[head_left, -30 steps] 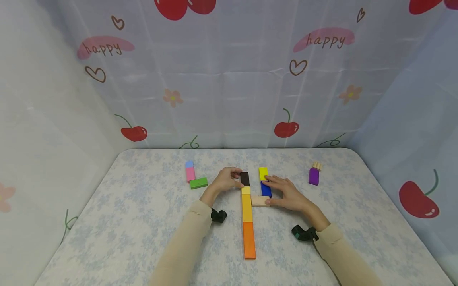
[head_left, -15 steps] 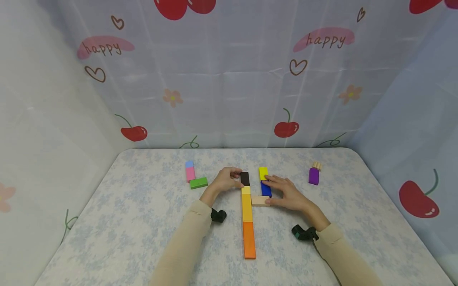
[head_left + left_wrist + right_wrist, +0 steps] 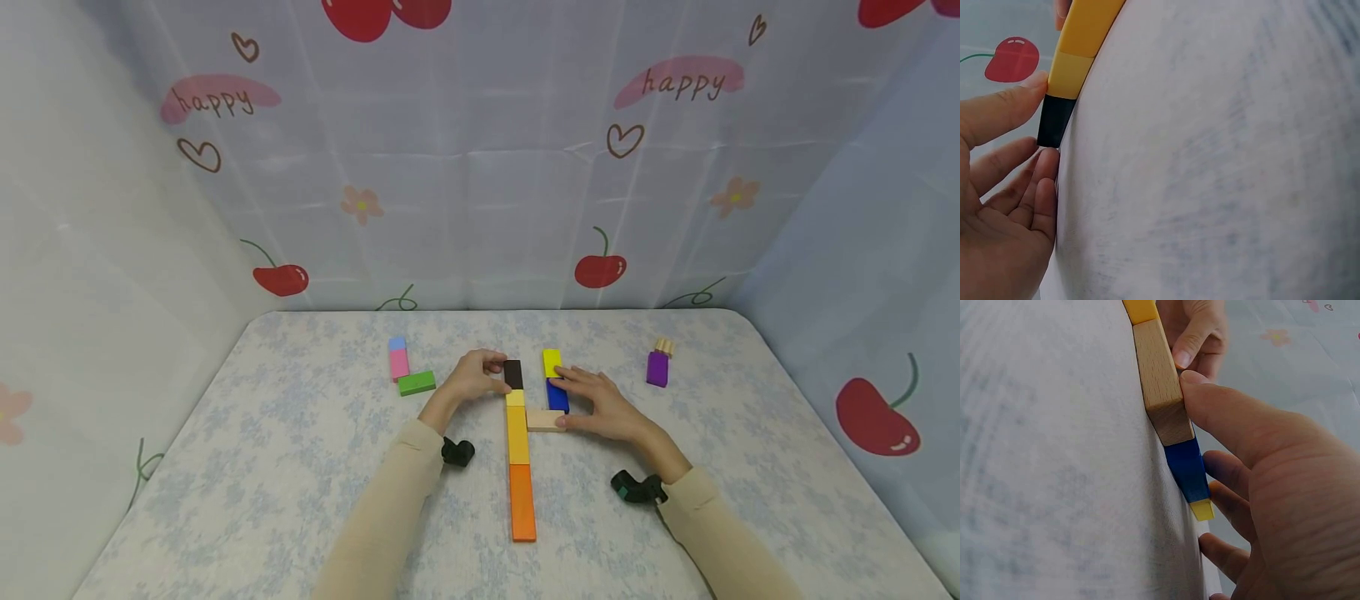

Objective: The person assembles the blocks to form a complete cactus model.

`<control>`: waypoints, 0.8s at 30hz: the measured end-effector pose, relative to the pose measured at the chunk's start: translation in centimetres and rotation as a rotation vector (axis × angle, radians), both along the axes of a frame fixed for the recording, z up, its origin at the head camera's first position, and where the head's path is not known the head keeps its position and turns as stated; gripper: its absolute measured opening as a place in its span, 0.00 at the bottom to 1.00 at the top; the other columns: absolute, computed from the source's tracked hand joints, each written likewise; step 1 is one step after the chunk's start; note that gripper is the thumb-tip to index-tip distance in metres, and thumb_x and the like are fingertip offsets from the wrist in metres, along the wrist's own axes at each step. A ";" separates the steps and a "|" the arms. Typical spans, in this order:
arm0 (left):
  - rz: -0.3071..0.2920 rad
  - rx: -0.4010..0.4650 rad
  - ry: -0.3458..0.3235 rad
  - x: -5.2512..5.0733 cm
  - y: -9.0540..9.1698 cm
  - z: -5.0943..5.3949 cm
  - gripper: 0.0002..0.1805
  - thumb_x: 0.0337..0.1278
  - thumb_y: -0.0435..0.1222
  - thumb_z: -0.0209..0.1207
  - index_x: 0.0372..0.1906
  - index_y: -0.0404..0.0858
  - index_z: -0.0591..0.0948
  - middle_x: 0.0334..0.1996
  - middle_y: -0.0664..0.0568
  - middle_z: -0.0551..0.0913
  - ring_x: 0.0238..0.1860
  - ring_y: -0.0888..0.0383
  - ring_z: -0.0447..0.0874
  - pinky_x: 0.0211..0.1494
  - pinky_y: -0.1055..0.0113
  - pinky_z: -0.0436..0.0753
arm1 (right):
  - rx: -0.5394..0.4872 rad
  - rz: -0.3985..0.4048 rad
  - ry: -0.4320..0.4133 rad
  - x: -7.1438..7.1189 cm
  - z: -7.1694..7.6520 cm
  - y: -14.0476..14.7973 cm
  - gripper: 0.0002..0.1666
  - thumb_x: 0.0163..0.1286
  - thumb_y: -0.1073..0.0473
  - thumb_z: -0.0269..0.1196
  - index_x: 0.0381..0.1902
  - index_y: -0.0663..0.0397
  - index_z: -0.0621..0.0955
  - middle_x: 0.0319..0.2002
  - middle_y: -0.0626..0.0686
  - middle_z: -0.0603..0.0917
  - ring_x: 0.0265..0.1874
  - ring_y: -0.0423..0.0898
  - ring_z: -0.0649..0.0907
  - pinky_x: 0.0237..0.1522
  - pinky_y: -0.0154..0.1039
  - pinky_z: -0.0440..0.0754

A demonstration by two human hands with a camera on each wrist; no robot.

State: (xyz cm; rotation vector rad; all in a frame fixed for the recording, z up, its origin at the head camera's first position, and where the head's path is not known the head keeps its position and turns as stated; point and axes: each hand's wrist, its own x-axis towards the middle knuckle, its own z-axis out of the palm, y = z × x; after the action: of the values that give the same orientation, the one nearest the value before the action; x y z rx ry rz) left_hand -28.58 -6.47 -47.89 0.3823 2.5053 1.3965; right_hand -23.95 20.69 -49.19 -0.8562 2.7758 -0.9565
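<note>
A row of flat blocks runs away from the person: an orange block (image 3: 522,504), a golden-yellow block (image 3: 518,435), a small pale-yellow block (image 3: 515,398) and a black block (image 3: 513,375). My left hand (image 3: 468,375) pinches the black block, thumb by its joint with the pale-yellow one, index finger at its far end. A plain wooden block (image 3: 1160,365) juts rightward from the row; a blue block (image 3: 1186,470) and a bright yellow block (image 3: 551,362) continue away from it. Over these rests my right hand (image 3: 603,408), thumb touching the wooden block, fingers along the blue and yellow ones.
At the back left lie a pink block (image 3: 398,364), a light-blue block (image 3: 397,343) and a green block (image 3: 417,383). Toward the back right sits a purple block (image 3: 657,369) with small pale wooden pieces (image 3: 664,347) behind it. A printed curtain (image 3: 465,225) encloses the table.
</note>
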 end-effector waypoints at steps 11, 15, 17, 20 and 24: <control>-0.032 -0.041 0.133 1.0 -0.3 -0.2 0.36 0.56 0.39 0.69 0.69 0.35 0.71 0.67 0.42 0.69 0.64 0.45 0.71 0.67 0.50 0.73 | -0.007 -0.001 -0.002 0.2 0.2 -0.1 0.41 0.60 0.45 0.70 0.68 0.52 0.73 0.73 0.58 0.66 0.74 0.65 0.59 0.68 0.75 0.42; -0.056 -0.071 0.192 1.7 -0.5 -0.1 0.37 0.58 0.42 0.67 0.70 0.35 0.68 0.71 0.43 0.64 0.71 0.43 0.63 0.72 0.47 0.67 | -0.004 -0.003 0.005 0.3 0.1 -0.1 0.41 0.60 0.45 0.70 0.68 0.52 0.73 0.73 0.58 0.66 0.73 0.65 0.59 0.68 0.75 0.43; -0.074 -0.079 0.208 2.2 -0.7 0.0 0.38 0.58 0.42 0.67 0.71 0.35 0.67 0.73 0.43 0.62 0.73 0.43 0.60 0.73 0.46 0.64 | 0.000 -0.005 0.005 0.3 0.0 -0.1 0.41 0.60 0.44 0.70 0.68 0.52 0.73 0.73 0.58 0.66 0.73 0.65 0.59 0.68 0.75 0.43; -0.110 -0.100 0.205 3.0 -1.0 0.1 0.40 0.58 0.43 0.67 0.73 0.36 0.65 0.75 0.44 0.59 0.75 0.43 0.57 0.74 0.45 0.62 | 0.006 -0.010 -0.003 0.2 0.0 -0.2 0.41 0.60 0.43 0.69 0.69 0.51 0.73 0.73 0.57 0.65 0.74 0.64 0.59 0.69 0.74 0.42; -0.173 -0.184 0.198 4.1 -1.4 0.0 0.42 0.57 0.46 0.67 0.74 0.39 0.63 0.77 0.46 0.55 0.77 0.43 0.51 0.75 0.42 0.57 | 0.012 -0.014 0.002 0.2 0.0 -0.3 0.41 0.60 0.43 0.69 0.68 0.52 0.73 0.73 0.58 0.66 0.73 0.65 0.59 0.68 0.75 0.42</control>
State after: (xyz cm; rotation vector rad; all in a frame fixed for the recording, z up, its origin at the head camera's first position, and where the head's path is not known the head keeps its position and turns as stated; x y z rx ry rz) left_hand -24.50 -7.87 -47.90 0.7116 2.6541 1.1018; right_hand -23.75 20.41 -49.15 -0.8377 2.7898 -0.9412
